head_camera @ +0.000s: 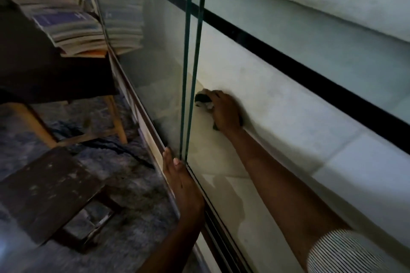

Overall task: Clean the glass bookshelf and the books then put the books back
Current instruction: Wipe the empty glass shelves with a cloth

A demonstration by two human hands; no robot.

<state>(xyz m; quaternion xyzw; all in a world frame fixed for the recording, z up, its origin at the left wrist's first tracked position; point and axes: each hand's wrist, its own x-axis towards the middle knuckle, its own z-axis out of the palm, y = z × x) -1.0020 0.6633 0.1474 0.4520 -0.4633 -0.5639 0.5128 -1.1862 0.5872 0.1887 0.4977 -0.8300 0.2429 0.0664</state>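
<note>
Your right hand grips a cloth inside the glass bookshelf; your straight-fingered left hand touches the pane.

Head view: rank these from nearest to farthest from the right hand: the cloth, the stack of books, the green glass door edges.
1. cloth, gripped under the right hand inside the shelf.
2. glass door edges, just to the hand's left.
3. stack of books, far upper left, outside the shelf.
</note>
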